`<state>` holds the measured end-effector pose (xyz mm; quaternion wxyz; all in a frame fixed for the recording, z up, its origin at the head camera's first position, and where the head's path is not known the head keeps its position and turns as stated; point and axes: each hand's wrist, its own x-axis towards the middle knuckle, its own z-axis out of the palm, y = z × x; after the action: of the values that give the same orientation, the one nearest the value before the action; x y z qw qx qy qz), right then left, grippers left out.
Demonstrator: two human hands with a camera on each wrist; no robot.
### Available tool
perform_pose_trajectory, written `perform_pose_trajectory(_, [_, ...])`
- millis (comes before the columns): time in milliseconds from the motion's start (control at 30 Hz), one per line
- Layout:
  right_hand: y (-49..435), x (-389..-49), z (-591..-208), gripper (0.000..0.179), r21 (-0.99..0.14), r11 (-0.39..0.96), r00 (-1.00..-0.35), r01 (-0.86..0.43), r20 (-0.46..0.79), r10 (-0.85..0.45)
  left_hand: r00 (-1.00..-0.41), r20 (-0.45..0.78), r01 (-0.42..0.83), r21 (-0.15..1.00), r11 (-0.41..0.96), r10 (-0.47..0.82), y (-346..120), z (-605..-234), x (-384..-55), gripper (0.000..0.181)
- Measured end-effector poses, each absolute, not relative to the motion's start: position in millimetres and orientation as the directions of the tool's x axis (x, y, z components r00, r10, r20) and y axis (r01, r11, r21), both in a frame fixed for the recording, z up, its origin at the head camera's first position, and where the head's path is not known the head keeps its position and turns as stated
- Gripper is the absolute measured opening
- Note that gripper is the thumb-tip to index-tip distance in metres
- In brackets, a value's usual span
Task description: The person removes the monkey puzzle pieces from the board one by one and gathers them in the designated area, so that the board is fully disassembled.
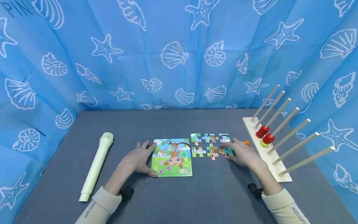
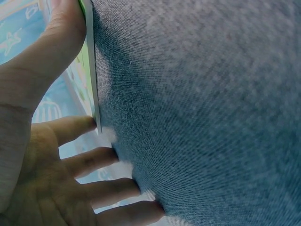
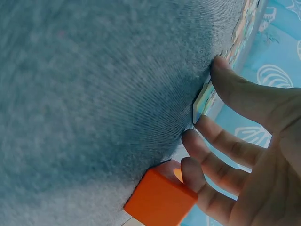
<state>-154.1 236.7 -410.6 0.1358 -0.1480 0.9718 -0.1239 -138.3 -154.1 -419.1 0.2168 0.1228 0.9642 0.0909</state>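
Note:
A square monkey jigsaw puzzle point(image 1: 172, 158) lies flat on the grey table. My left hand point(image 1: 139, 158) spreads along its left side, index fingertip at the upper corner and thumb at the lower one. In the left wrist view, the fingers point(image 2: 89, 162) are straight, their tips at the cloth. Right of the puzzle, loose pieces form two rows, among them a house piece point(image 1: 197, 151) and a monkey-face piece point(image 1: 212, 152). My right hand point(image 1: 241, 153) pinches the lower right puzzle piece point(image 3: 202, 101) between thumb and index finger, partly covering it.
An orange block point(image 3: 160, 197) sits by my right hand's outer fingers. Beyond it stands a wooden peg rack point(image 1: 275, 161) with red rings point(image 1: 262, 131) and a yellow ring point(image 1: 264, 143). A pale green microphone-shaped tube point(image 1: 96, 168) lies at the left. Blue shell-print curtain surrounds the table.

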Motion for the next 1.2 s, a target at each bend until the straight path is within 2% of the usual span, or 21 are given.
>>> perform_pose_trajectory(400, [237,-153,-411,0.049,-0.285,0.924,-0.921,-0.256,-0.219,-0.322,-0.875,-0.399,0.199,0.221,0.955,0.274,-155,-421,-138,0.123])
perform_pose_trajectory(600, [229,-150,-407,0.044,-0.325,0.894,-0.921,-0.309,-0.132,-0.367,-0.867,-0.416,0.196,0.22,0.956,0.274,-156,-419,-139,0.126])
perform_pose_trajectory(800, [212,-145,-402,0.044,-0.385,0.851,-0.905,-0.357,-0.085,-0.417,-0.862,-0.42,0.206,0.22,0.953,0.283,-157,-418,-139,0.127])
perform_pose_trajectory(1200, [161,-135,-398,0.048,-0.443,0.798,-0.871,-0.408,-0.072,-0.486,-0.851,-0.442,0.208,0.213,0.955,0.284,-155,-418,-140,0.127])
